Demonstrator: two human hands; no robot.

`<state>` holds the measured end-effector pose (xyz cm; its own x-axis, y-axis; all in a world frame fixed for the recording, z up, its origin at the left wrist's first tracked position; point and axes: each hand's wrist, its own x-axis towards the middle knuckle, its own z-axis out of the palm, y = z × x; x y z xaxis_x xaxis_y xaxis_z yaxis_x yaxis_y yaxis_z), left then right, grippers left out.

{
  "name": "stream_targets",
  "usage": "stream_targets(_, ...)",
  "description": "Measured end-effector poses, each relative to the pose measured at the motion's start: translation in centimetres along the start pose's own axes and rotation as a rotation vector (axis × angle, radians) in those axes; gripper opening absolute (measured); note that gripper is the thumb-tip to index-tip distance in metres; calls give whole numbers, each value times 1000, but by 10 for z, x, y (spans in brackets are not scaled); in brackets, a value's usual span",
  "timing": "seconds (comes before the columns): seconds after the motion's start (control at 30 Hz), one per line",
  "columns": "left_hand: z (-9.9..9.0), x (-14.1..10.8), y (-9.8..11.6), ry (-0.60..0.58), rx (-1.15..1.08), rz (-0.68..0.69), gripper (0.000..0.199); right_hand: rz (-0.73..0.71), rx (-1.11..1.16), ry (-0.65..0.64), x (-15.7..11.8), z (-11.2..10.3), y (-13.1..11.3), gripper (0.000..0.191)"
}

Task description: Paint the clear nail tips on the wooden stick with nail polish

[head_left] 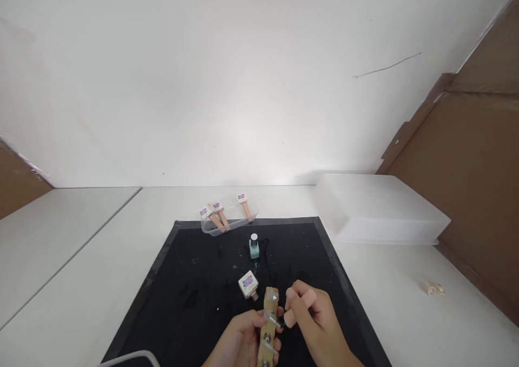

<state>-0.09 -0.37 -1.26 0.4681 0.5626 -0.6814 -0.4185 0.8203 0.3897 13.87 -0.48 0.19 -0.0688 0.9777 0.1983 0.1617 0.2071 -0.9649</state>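
My left hand [243, 332] grips a wooden strip [267, 324] with clear nail tips [272, 318] fixed along it. In my right hand [316, 324] is a nail polish brush with a pale pink cap [302, 306], held between thumb and fingers. Its dark bristle end is at the edge of one nail tip; whether it touches I cannot tell. Just beyond the strip, a white nail polish bottle [248, 284] with a flower label lies on the black mat [182, 302], its neck uncapped. Farther back stands a mint green nail polish bottle [254, 248] with a silver and white cap.
A clear plastic tray [235, 225] at the mat's far edge holds several white bottles with pink caps. On the right is a white box [385, 210], with small beige rings [433, 287] nearer me. A white curved edge [133, 354] shows at bottom left. Brown cardboard [474, 194] borders the right side.
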Motion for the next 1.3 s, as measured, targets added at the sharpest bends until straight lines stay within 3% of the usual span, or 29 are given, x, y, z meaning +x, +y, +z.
stream_targets(0.53,2,0,1,11,-31,-8,27,-87,-31,13,-2,1,-1,46)
stream_targets(0.83,1,-1,1,7,-10,7,13,-101,-124,-14,-1,-1,-5,38)
stream_targets(1.3,2,0,1,31,-25,-16,11,-188,-264,-32,-5,-3,-3,31)
